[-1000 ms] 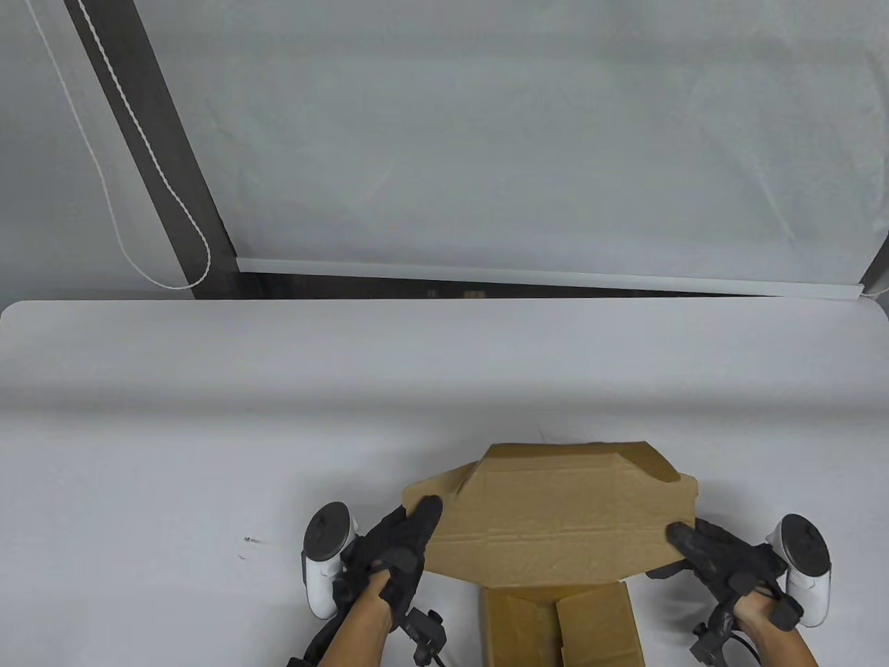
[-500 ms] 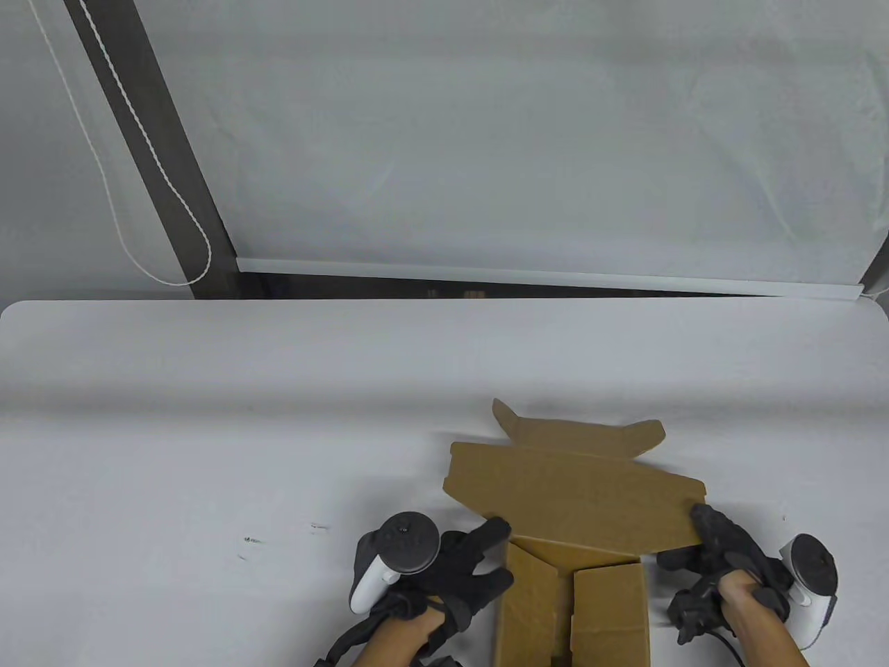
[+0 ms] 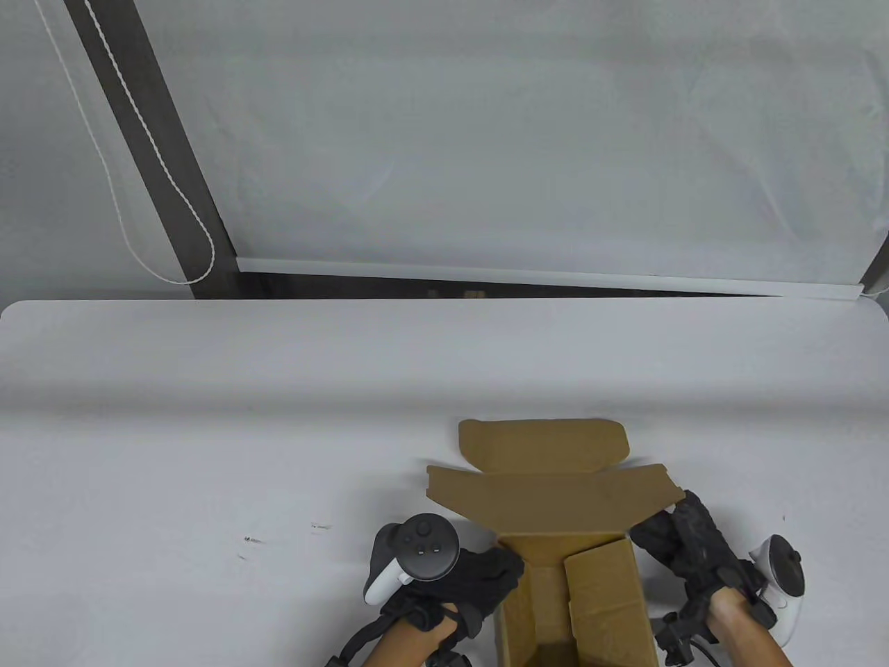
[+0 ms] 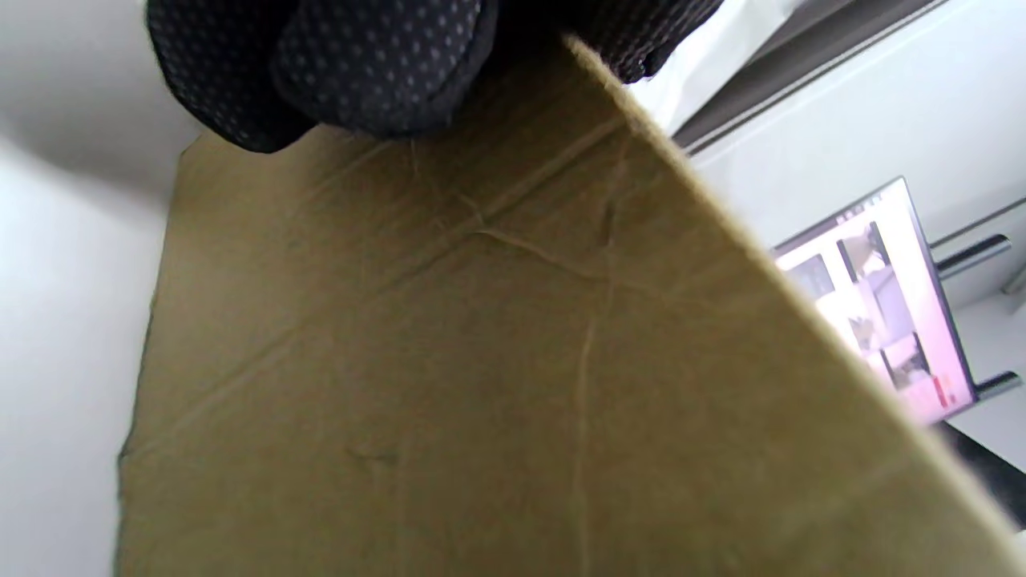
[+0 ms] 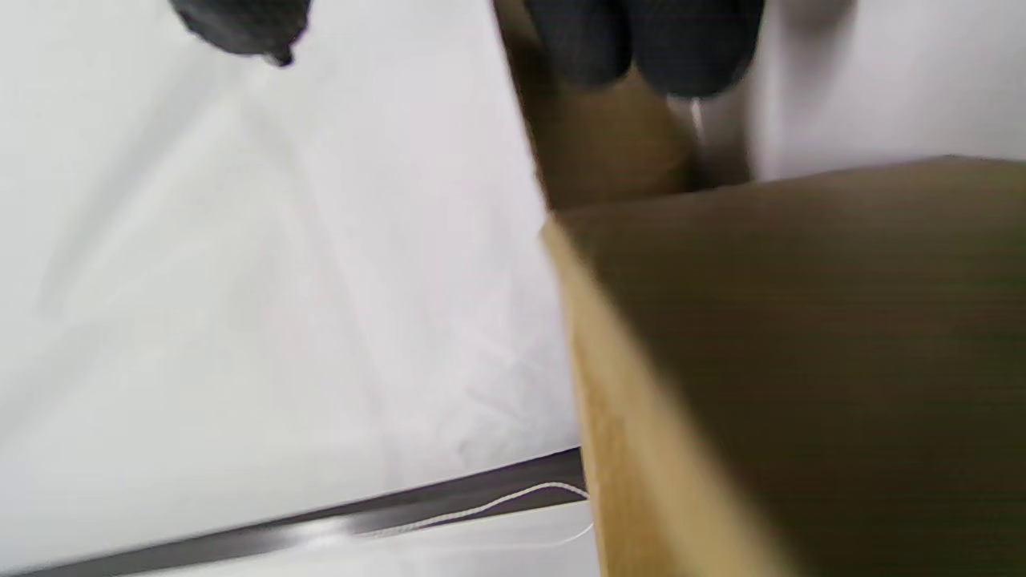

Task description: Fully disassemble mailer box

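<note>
A brown cardboard mailer box [image 3: 555, 500] lies at the table's front edge, its lid folded back away from me and its body open toward the bottom of the table view. My left hand [image 3: 486, 573] grips the left side wall near the box's far corner; in the left wrist view my fingers [image 4: 377, 72] press on the cardboard wall [image 4: 481, 361]. My right hand [image 3: 677, 535] holds the right side at the lid's wing. In the right wrist view my fingertips [image 5: 649, 44] rest on cardboard [image 5: 801, 361], blurred.
The white table [image 3: 278, 417] stretches to the far edge. A white blind with a hanging cord [image 3: 173, 208] stands behind it. A lit screen [image 4: 882, 296] shows in the left wrist view. Small dark marks [image 3: 250, 542] lie left of my left hand.
The lid swung further back away from me, exposing the box's inside. Both hands moved from the lid's edges to the box's side walls near the hinge, closing in toward each other.
</note>
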The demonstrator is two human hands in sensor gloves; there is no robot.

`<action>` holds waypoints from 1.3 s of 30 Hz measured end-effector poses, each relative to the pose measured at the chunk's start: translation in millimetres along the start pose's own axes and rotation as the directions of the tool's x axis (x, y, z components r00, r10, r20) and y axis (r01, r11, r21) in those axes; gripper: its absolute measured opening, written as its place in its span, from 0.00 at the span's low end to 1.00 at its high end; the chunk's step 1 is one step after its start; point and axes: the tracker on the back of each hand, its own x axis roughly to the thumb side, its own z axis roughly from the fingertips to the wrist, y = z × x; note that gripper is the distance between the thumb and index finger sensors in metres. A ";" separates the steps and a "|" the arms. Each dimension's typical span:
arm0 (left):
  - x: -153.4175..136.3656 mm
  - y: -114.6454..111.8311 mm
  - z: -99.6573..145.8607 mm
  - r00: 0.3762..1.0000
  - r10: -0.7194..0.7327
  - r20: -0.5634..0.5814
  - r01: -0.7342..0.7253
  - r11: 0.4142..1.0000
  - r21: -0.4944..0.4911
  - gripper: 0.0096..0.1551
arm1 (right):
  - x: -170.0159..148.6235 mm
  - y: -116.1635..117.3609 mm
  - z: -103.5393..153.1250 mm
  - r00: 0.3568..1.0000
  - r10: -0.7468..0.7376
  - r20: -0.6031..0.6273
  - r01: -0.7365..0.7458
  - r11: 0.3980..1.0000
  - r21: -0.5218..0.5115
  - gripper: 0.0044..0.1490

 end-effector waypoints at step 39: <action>15.7 -6.1 -1.0 0.899 -0.433 -0.068 0.419 0.894 -0.160 0.52 | 21.8 102.1 9.4 0.226 0.775 0.590 -0.972 0.136 0.194 0.29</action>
